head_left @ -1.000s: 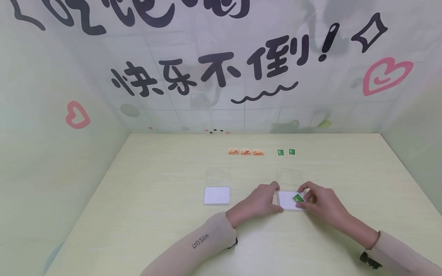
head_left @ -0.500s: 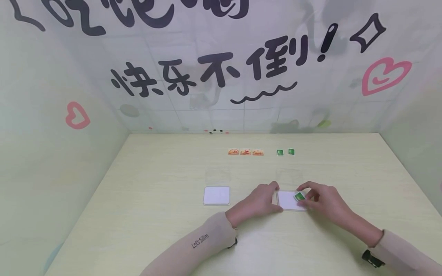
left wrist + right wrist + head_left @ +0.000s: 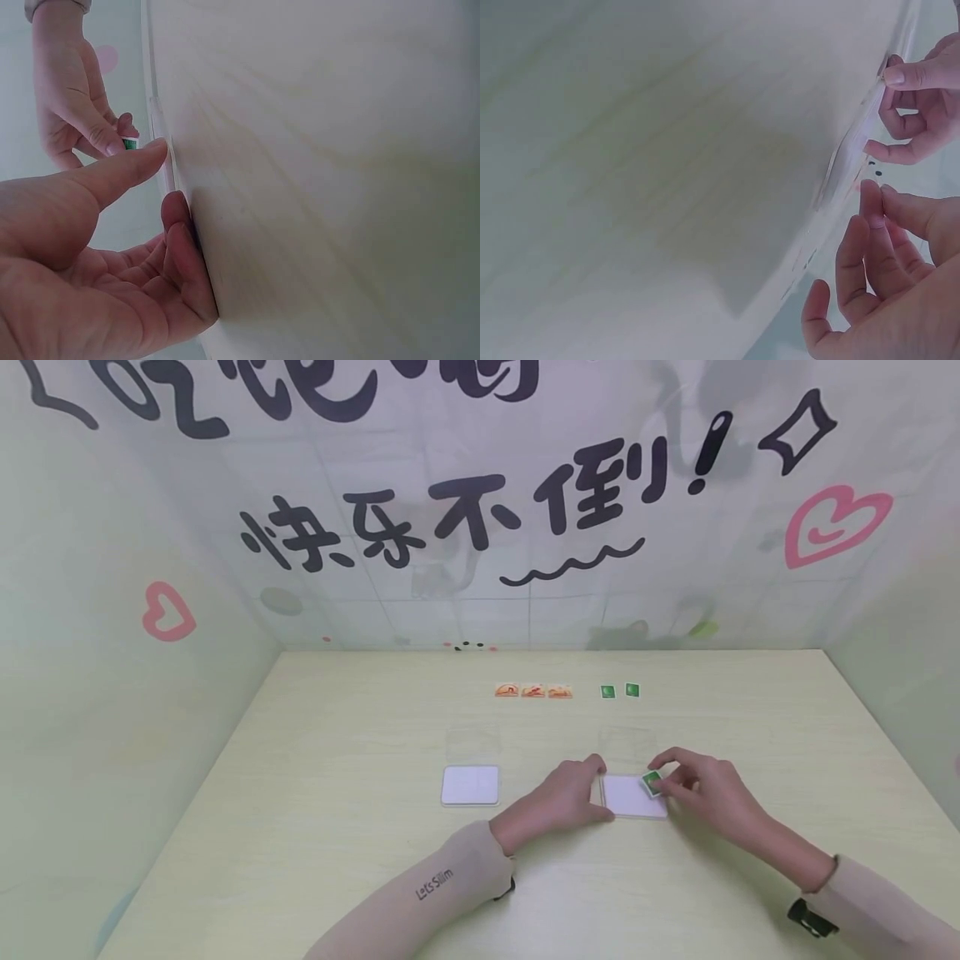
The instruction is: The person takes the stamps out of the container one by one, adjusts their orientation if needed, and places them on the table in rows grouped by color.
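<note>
My right hand [image 3: 708,785] pinches a small green stamp [image 3: 651,783] between thumb and fingertip. It is held tilted over the right end of a shallow clear plastic box [image 3: 626,802] with a white inside. In the right wrist view, the right hand [image 3: 889,262] has thumb and index tips together. My left hand [image 3: 566,793] grips the left end of that box, a finger at its far corner and the thumb at its near corner. From the left wrist, the left hand [image 3: 97,247] appears right at the box edge, the green stamp [image 3: 130,143] beyond it.
A second white-filled clear box [image 3: 470,786] lies to the left. A faint transparent lid [image 3: 628,743] extends behind each box. Farther back lie three orange stamps [image 3: 533,691] in a row and two green stamps [image 3: 620,691]. A printed wall [image 3: 375,618] closes off the table's back.
My right hand has shifted slightly right and away from me, taking the green stamp toward the box's right end and turning it more upright. The left hand keeps its grip in place.
</note>
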Available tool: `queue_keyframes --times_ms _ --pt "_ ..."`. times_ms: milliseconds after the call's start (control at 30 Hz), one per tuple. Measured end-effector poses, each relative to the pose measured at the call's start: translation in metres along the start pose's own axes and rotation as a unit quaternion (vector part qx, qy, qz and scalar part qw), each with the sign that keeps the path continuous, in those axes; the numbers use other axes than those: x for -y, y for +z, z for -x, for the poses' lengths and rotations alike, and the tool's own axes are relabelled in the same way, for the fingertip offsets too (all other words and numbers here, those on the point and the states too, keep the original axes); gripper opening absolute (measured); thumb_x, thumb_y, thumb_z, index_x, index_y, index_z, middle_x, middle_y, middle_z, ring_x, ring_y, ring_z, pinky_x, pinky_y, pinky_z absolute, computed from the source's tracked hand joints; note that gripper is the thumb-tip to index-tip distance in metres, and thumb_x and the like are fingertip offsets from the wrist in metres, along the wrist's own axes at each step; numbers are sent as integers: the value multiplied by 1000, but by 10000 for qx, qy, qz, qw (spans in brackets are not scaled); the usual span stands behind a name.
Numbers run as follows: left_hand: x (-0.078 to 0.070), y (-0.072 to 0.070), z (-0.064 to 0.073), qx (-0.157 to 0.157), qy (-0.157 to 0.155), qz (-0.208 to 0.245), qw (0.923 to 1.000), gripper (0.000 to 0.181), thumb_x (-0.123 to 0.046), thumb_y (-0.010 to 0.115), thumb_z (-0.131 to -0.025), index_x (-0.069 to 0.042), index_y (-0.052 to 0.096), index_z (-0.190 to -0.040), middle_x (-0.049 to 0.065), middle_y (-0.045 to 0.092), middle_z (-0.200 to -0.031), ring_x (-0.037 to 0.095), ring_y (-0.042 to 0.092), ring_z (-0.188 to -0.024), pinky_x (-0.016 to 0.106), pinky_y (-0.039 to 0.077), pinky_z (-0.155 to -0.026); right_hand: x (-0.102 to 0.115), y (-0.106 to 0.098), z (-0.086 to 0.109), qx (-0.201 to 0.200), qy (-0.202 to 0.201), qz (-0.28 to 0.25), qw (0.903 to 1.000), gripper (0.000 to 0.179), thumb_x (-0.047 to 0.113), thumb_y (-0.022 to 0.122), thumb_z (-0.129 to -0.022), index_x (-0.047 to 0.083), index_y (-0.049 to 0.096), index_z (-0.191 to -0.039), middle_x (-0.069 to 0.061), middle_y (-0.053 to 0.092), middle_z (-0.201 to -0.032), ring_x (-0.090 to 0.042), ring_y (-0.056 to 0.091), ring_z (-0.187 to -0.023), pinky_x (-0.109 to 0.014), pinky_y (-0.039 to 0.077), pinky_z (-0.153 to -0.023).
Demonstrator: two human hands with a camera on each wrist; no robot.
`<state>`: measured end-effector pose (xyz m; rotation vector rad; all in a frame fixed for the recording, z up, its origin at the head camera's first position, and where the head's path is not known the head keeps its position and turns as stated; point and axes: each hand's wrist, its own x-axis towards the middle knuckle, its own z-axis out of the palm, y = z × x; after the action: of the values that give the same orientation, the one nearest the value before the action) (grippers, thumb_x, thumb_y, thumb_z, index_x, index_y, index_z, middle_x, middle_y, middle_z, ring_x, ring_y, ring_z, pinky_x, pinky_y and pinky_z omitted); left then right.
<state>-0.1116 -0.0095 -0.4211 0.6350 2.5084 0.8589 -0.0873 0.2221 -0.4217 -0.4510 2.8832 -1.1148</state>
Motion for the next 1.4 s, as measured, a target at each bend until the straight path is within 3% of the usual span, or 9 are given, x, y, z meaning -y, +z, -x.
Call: queue_keyframes --times_ms 233,633,1000,1400 --pt "0 1 -1 -24 -21 27 10000 54 -14 84 -90 -2 57 -135 1 56 -80 11 50 -68 21 42 -63 -1 -4 -3 -3 79 -6 10000 22 4 80 -91 3 71 -112 0 76 -79 -12 58 -67 -24 39 -58" --pt "0 0 0 15 44 -24 10000 54 -15 84 -91 -1 56 -136 1 56 -79 11 49 -68 21 42 -64 -2 -8 -8 -118 91 -105 9998 21 3 80 -91 3 70 -110 -3 78 -81 -16 70 -72 -23 43 -63" --pt "0 1 -1 41 -35 12 10000 55 -15 85 -90 -1 57 -136 3 61 -90 12 51 -76 22 46 -72 -2 -12 -16 -152 95 -160 9997 20 4 79 -93 2 69 -111 -4 78 -80 -17 70 -72 -24 41 -63" --pt "-1 -1 0 67 -89 -12 9999 55 -16 85 -90 -3 56 -135 1 57 -85 13 50 -74 23 45 -71 -2 -13 -25 -102 155 -240 9995 21 6 78 -94 3 68 -112 -5 79 -82 -18 69 -74 -25 40 -63"
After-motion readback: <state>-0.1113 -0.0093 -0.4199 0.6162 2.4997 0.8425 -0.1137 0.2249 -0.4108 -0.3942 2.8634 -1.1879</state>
